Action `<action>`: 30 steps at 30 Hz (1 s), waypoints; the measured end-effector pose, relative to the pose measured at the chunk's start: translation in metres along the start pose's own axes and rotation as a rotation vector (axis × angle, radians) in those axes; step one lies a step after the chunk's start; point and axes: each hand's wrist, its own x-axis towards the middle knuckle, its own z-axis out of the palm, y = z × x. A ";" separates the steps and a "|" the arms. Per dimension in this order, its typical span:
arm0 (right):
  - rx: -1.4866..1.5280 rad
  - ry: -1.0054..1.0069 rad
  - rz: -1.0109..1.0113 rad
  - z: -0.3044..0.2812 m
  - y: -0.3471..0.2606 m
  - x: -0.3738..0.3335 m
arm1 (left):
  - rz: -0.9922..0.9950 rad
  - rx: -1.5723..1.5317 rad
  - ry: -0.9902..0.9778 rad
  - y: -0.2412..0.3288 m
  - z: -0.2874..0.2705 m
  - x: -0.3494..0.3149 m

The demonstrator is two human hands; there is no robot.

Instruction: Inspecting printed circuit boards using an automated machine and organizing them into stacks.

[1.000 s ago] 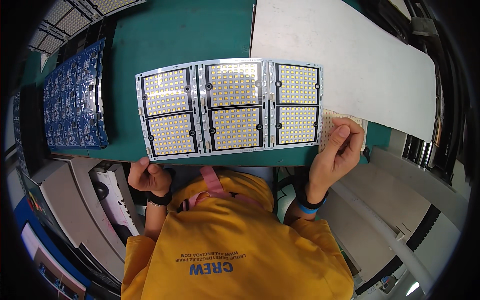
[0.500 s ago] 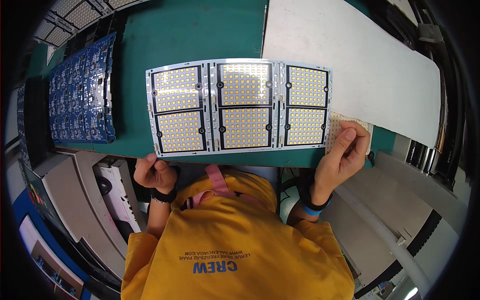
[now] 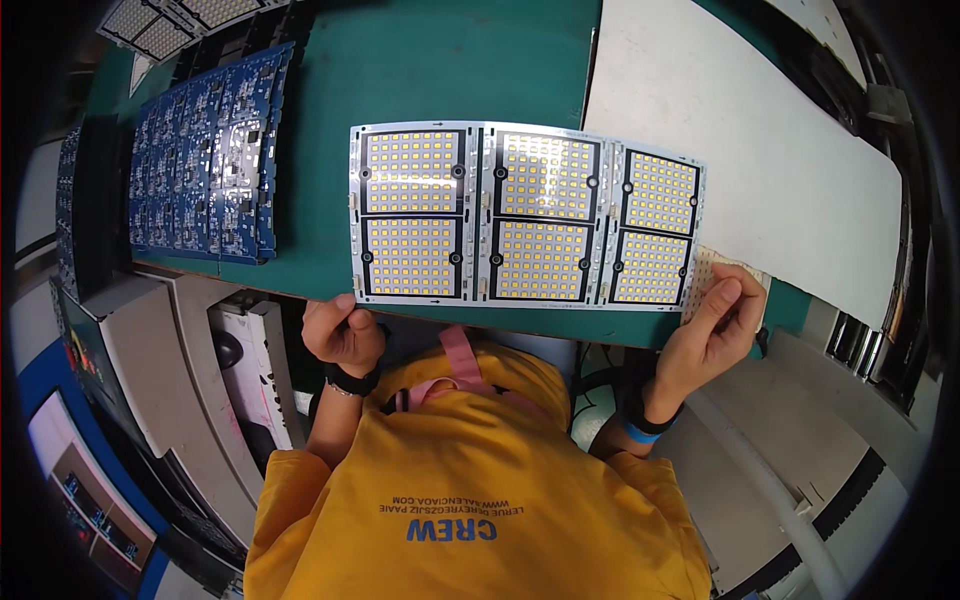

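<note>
A white LED panel [image 3: 475, 215], with several black-framed blocks of yellow LEDs, lies on the green table mat in front of me. My left hand [image 3: 343, 333] is half curled at its near left corner, one fingertip right beside the edge. Whether it grips the corner I cannot make out. Past the panel's right end my right hand [image 3: 715, 325] is closed, fingers curled in and thumb raised. Beneath those fingers lies a pale dotted board [image 3: 703, 272], partly covered by the hand and next to the panel. What the right fingers hold, if anything, is hidden.
Blue circuit boards [image 3: 205, 165] stand in a row at the left. More LED panels [image 3: 165, 30] are at the far left. A large white sheet [image 3: 740, 140] covers the right of the green mat [image 3: 440, 60]. The table's front edge runs just below the panel.
The whole view has shifted, so everything sits farther right in it. Both hands and the LED panel keep nearly the same places relative to each other.
</note>
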 end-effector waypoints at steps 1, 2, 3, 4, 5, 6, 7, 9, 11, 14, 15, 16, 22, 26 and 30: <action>0.001 0.000 -0.001 0.001 0.000 0.000 | 0.001 0.001 0.001 0.000 0.000 0.000; -0.002 0.002 -0.004 0.001 0.000 -0.001 | 0.004 0.005 0.004 0.000 0.001 0.000; -0.006 0.004 -0.007 0.001 0.001 -0.001 | 0.007 0.008 0.008 -0.001 0.001 0.000; -0.006 0.004 -0.008 0.001 0.000 -0.001 | 0.007 0.008 0.008 -0.001 0.001 0.000; -0.007 0.002 -0.007 0.001 0.000 -0.001 | 0.006 0.009 0.008 -0.001 0.000 0.000; -0.008 0.001 -0.006 0.001 -0.001 -0.001 | 0.005 0.010 0.008 -0.002 0.000 -0.001; -0.008 0.000 -0.006 0.001 0.000 -0.001 | 0.005 0.011 0.008 -0.002 0.000 -0.001; -0.015 0.000 -0.016 0.002 0.000 -0.001 | 0.015 0.019 0.014 -0.003 0.000 -0.001; -0.004 -0.003 0.002 0.001 -0.001 -0.001 | 0.010 0.025 0.004 -0.002 0.000 0.000; -0.015 0.071 -0.052 0.004 0.002 0.001 | 0.007 0.025 -0.002 -0.002 0.000 0.000; -0.037 0.146 -0.124 0.005 0.003 0.001 | 0.009 0.020 0.002 -0.002 0.000 0.000; -0.037 0.146 -0.125 0.005 0.003 0.001 | 0.009 0.021 0.002 -0.001 0.000 -0.001; -0.020 0.295 -0.301 -0.001 0.009 -0.004 | 0.012 0.025 -0.002 -0.001 0.000 0.001; 0.078 0.313 -0.292 -0.001 0.011 -0.006 | 0.014 0.027 0.001 -0.001 -0.001 -0.001; 0.053 0.320 -0.318 -0.003 0.014 -0.006 | 0.013 0.022 0.010 0.000 0.000 0.000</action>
